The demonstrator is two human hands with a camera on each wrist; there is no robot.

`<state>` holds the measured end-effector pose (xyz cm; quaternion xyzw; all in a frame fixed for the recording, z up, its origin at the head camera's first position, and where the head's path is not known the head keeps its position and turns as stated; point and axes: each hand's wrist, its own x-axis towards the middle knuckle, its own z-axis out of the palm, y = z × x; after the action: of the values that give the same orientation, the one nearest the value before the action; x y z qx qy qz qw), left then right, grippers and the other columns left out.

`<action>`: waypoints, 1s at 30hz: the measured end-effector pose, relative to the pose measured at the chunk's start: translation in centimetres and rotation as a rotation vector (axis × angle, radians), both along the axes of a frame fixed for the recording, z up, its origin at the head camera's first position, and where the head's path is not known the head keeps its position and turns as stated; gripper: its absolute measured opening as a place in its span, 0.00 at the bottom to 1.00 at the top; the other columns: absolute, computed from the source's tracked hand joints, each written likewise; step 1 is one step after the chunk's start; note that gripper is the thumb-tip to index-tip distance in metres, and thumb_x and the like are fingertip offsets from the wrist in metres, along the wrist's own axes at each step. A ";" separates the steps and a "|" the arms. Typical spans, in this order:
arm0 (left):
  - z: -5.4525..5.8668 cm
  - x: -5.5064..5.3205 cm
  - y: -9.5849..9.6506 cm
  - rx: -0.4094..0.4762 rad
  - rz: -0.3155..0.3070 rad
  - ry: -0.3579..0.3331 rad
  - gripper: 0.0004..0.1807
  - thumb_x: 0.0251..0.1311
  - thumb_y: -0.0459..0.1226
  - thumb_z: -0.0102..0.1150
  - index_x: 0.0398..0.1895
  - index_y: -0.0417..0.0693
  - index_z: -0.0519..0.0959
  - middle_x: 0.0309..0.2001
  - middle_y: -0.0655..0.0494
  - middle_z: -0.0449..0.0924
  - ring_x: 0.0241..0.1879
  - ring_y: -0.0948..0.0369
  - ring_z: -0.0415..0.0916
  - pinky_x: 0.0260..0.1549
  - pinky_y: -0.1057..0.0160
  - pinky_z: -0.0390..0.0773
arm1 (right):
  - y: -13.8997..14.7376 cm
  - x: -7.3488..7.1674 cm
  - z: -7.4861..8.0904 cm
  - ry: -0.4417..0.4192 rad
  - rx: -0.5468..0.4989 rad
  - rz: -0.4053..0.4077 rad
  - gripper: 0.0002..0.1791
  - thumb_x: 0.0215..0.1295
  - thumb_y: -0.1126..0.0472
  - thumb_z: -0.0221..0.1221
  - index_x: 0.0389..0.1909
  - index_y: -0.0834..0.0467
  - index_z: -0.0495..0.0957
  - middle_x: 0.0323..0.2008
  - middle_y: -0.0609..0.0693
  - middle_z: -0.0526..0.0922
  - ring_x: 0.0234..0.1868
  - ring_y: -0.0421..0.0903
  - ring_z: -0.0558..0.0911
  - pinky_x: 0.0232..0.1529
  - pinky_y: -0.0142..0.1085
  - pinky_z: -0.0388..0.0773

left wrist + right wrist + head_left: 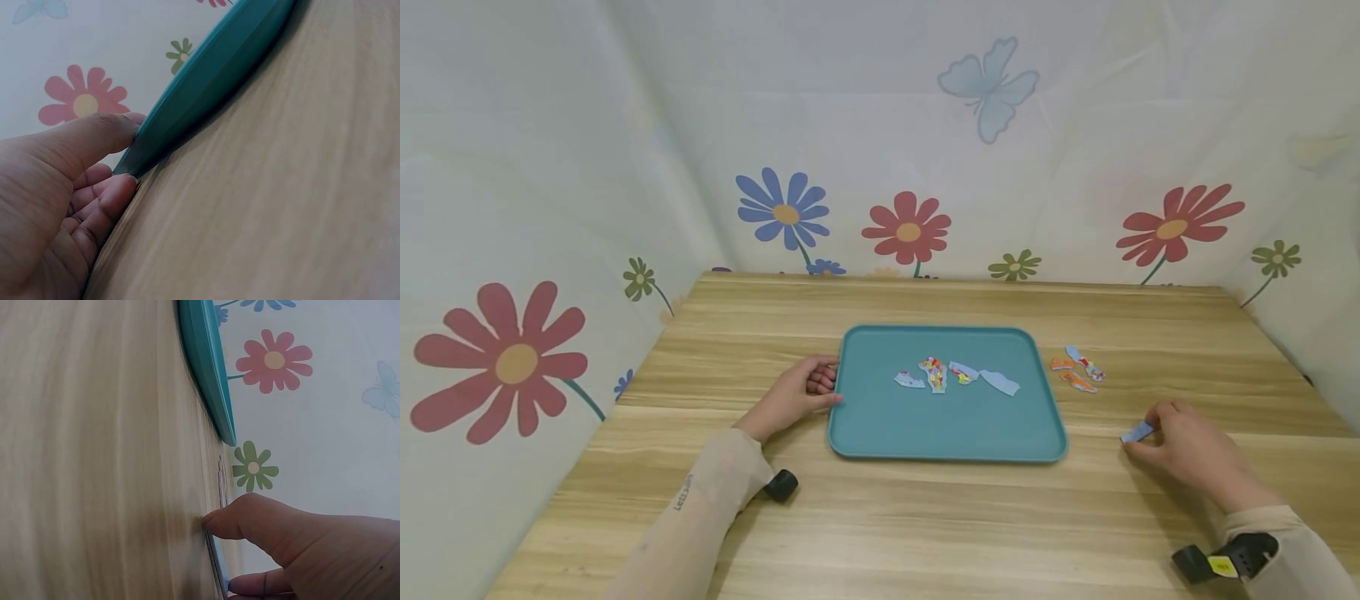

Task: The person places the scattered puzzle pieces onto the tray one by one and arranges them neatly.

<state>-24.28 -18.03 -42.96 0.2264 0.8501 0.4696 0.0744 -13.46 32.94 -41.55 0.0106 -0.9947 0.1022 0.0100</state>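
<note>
A teal tray [947, 437] lies on the wooden table. At its left edge, my left hand [792, 395] grips the rim, thumb [94, 140] on top and fingertips against the side. To the right of the tray, my right hand [1195, 446] pinches a small light-blue puzzle piece [1137, 432] between thumb and fingers, low over the tabletop. In the right wrist view that puzzle piece [217, 565] shows edge-on. Several puzzle pieces lie apart in a row on the tray, among them a multicoloured piece [935, 377] and a plain pale-blue piece [1000, 382].
Beside the tray's right edge lies a loose group of puzzle pieces, including an orange piece [1078, 382] and a blue-and-red piece [1092, 368]. Behind the table [925, 533] hangs a white curtain [850, 108] printed with flowers and a butterfly.
</note>
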 end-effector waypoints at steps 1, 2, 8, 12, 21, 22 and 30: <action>0.0 0.0 0.0 0.000 0.000 -0.001 0.33 0.57 0.30 0.65 0.65 0.28 0.64 0.49 0.37 0.74 0.46 0.51 0.75 0.48 0.54 0.78 | 0.0 0.0 0.0 0.002 0.000 -0.001 0.29 0.52 0.46 0.67 0.38 0.70 0.74 0.37 0.65 0.75 0.38 0.57 0.77 0.34 0.52 0.77; 0.0 0.0 0.0 -0.001 0.000 0.000 0.33 0.57 0.30 0.65 0.64 0.28 0.64 0.49 0.36 0.74 0.46 0.51 0.75 0.48 0.54 0.78 | 0.0 0.0 0.0 0.005 -0.001 -0.002 0.29 0.52 0.46 0.67 0.38 0.70 0.74 0.37 0.65 0.75 0.38 0.58 0.77 0.34 0.53 0.77; 0.1 0.1 0.0 -0.001 0.002 0.001 0.33 0.57 0.30 0.65 0.64 0.28 0.64 0.49 0.36 0.74 0.46 0.51 0.74 0.48 0.54 0.78 | 0.0 0.0 0.0 0.018 -0.002 0.001 0.30 0.52 0.46 0.68 0.39 0.70 0.74 0.37 0.65 0.76 0.39 0.58 0.77 0.35 0.53 0.77; 0.1 0.1 0.0 -0.003 0.003 0.004 0.33 0.57 0.30 0.65 0.64 0.28 0.64 0.49 0.36 0.74 0.46 0.51 0.74 0.48 0.54 0.78 | -0.1 0.1 0.0 0.021 -0.006 0.004 0.30 0.52 0.46 0.67 0.40 0.71 0.74 0.37 0.64 0.76 0.38 0.58 0.77 0.35 0.52 0.77; 0.3 0.2 0.1 -0.008 0.002 0.006 0.33 0.57 0.30 0.65 0.64 0.28 0.64 0.49 0.37 0.74 0.46 0.51 0.75 0.48 0.56 0.78 | -0.3 0.2 0.0 0.028 -0.025 0.014 0.30 0.54 0.45 0.67 0.41 0.70 0.75 0.39 0.65 0.77 0.38 0.57 0.78 0.34 0.52 0.77; 0.3 0.2 0.1 -0.008 0.002 0.006 0.33 0.57 0.30 0.65 0.64 0.28 0.64 0.49 0.37 0.74 0.46 0.51 0.75 0.48 0.56 0.78 | -0.3 0.2 0.0 0.030 -0.027 0.013 0.31 0.54 0.45 0.67 0.42 0.70 0.75 0.39 0.65 0.77 0.38 0.58 0.78 0.35 0.52 0.77; 0.3 0.2 0.1 -0.005 -0.001 0.007 0.33 0.57 0.29 0.64 0.65 0.27 0.64 0.49 0.36 0.74 0.46 0.49 0.74 0.48 0.53 0.78 | -0.9 0.0 0.6 0.068 -0.042 0.053 0.31 0.53 0.49 0.68 0.46 0.73 0.75 0.41 0.68 0.78 0.40 0.62 0.79 0.37 0.55 0.78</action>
<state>-24.03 -17.94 -42.70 0.2284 0.8514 0.4666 0.0721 -13.42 32.05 -40.96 0.0404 -0.9907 0.1229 0.0412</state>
